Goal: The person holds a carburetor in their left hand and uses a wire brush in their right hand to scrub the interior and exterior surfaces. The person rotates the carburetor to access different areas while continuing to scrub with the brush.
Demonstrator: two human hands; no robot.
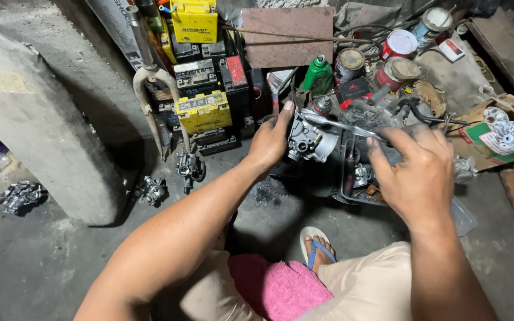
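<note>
Carburetor (308,140): silvery cast metal, grimy, with round ports.
Left hand (270,139): fingers clamped around its left side.
Right hand (419,169): fingers closed on a metal tool (343,126), tip touching the carburetor's top.

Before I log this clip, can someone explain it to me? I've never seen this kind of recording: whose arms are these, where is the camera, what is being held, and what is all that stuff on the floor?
There is one picture, taken by a camera worn on a person's head and looking down, so the arms are that person's own. They sit low over a concrete floor, one foot in a blue-strapped sandal and a pink towel on the lap. The left hand grips a small metal carburetor. The right hand holds a slim metal tool whose tip reaches that part. Below lies a dark tray of small parts. Behind stand yellow and black batteries, a green bottle, paint cans and a bare fork.
</note>
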